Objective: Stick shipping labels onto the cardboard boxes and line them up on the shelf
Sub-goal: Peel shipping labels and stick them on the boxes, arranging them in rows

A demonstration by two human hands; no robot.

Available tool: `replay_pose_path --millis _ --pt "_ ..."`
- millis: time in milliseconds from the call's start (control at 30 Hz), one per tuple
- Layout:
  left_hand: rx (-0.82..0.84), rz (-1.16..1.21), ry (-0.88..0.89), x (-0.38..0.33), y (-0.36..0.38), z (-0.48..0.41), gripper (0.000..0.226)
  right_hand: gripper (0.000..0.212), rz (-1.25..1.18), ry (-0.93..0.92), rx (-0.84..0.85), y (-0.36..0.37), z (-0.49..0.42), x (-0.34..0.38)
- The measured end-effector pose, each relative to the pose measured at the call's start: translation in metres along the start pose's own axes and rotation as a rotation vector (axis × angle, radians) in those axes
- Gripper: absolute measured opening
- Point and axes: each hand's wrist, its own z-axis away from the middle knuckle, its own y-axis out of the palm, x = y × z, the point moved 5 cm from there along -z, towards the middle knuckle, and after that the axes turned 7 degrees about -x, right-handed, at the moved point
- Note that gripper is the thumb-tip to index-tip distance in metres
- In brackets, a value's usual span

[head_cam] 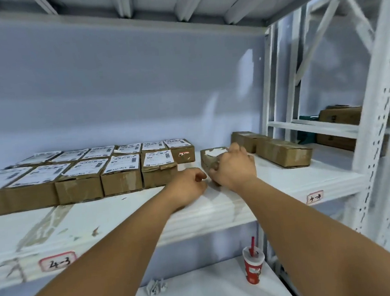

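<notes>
Two rows of labelled cardboard boxes (121, 174) are lined up on the left of the white shelf (285, 182). To their right lies a cardboard box (207, 157) with white paper on its top. My right hand (234, 167) grips this box at its near end, fingers curled over the top edge. My left hand (188, 183) hovers just left of it, fingers loosely curled, and I cannot tell if it pinches anything. Two plain cardboard boxes (283, 151) without full labels lie further right.
A red paper cup with a straw (253, 266) and crumpled paper (156, 288) sit on the lower shelf. White perforated uprights (375, 133) frame the right side, with more cartons (341, 117) on the neighbouring rack. Shelf tags (57, 262) mark the front edge.
</notes>
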Motion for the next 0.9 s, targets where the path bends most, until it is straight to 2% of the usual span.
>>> replay_pose_path --millis 167,267,433,500,600,733,900 --pt "0.054 -0.155 0.099 -0.010 -0.010 0.026 0.040 0.045 -0.127 -0.026 -0.018 -0.012 0.021 0.015" --pt "0.035 -0.169 0.086 -0.007 -0.016 0.036 0.047 0.049 -0.194 -0.036 0.014 -0.010 0.027 0.022" --pt "-0.059 -0.246 0.083 -0.006 -0.030 0.049 0.044 0.051 -0.272 -0.117 0.035 -0.011 0.039 0.032" --pt "-0.111 -0.291 0.074 -0.002 -0.040 0.051 0.040 0.053 -0.289 -0.117 -0.049 -0.017 0.043 0.039" --pt "-0.224 -0.516 0.064 0.003 -0.060 0.054 0.031 0.049 -0.296 -0.177 -0.142 -0.028 0.044 0.062" --pt "-0.319 -0.753 0.085 0.013 -0.086 0.059 0.028 0.036 -0.367 -0.314 -0.109 -0.033 0.044 0.103" --pt "-0.353 -0.846 0.079 0.046 -0.127 0.071 0.028 0.029 -0.411 -0.434 -0.004 -0.035 0.048 0.165"
